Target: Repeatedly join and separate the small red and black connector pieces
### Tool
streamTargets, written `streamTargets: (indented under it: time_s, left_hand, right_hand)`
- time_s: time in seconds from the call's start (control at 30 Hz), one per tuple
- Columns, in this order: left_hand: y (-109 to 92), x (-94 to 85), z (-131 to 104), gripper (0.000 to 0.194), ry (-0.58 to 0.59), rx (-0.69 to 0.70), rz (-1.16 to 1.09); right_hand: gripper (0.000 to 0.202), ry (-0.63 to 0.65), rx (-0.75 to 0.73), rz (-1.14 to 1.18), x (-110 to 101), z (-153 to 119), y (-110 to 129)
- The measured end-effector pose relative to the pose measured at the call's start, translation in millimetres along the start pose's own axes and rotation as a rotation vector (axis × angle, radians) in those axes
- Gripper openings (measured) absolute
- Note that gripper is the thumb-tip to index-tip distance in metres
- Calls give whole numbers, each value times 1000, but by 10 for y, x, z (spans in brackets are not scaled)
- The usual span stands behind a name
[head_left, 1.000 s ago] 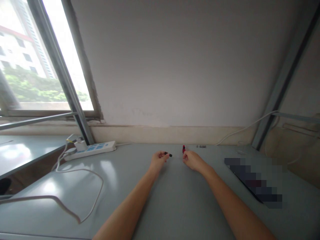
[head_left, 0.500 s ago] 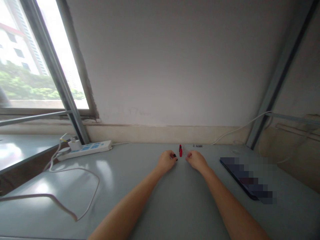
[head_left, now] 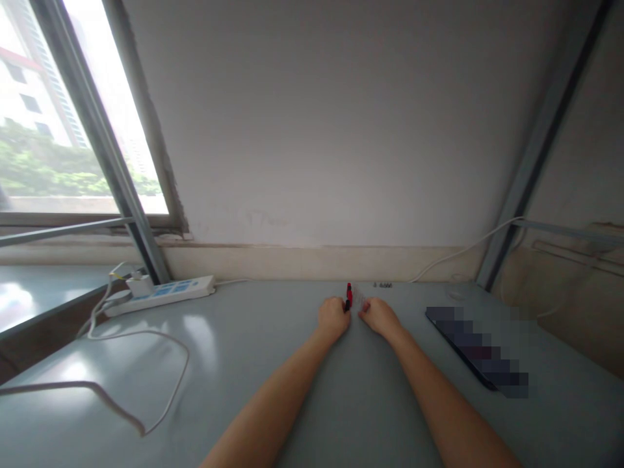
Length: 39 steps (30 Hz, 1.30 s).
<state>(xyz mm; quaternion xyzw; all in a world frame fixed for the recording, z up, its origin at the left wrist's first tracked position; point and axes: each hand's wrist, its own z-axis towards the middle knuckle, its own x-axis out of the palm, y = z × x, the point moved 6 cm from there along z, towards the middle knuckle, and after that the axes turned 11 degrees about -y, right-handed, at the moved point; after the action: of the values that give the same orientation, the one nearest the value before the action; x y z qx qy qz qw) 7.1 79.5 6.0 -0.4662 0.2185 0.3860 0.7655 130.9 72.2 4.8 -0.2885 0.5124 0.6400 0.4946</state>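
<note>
A small red and black object (head_left: 350,294) stands near the back of the grey table, between my two hands. My left hand (head_left: 334,316) is closed at its near end, the fingers touching a black part of it. On the other side, my right hand (head_left: 378,316) is pinched at the near end of a clear, see-through item (head_left: 358,298); whatever lies between its fingertips is too small to make out. Several tiny dark pieces (head_left: 385,285) lie in a row near the wall, beyond my right hand.
A white power strip (head_left: 163,296) with plugs sits at the back left, its cable (head_left: 188,354) looping over the left of the table (head_left: 234,390). A dark flat device (head_left: 461,348), partly pixelated, lies on the right. Metal posts rise at both sides.
My left hand has moved right and forward to the red and black object and closed at it. My right hand has shifted slightly left. The view has turned a little.
</note>
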Motion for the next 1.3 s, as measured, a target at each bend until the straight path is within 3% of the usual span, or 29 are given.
streamTargets:
  time_s: [0.13, 0.37, 0.57, 0.77, 1.0, 1.3]
  left_hand:
    - [-53, -46, -30, 13, 40, 34, 93]
    - [-210, -159, -169, 51, 44, 265, 284]
    - [-198, -159, -175, 32, 123, 288, 254]
    - [-44, -276, -90, 22, 42, 207, 34]
    - [204, -384, -93, 17, -144, 23, -355]
    - [129, -489, -132, 16, -205, -6, -425]
  right_hand:
    - [16, 2, -4, -12, -6, -7, 1]
    - [18, -10, -26, -40, 3, -11, 18]
    - [17, -2, -14, -51, -7, -25, 34]
    - [18, 16, -69, -46, -21, -58, 112]
    - [24, 74, -169, -78, -22, -135, 238]
    - [24, 67, -233, -74, -40, -166, 324]
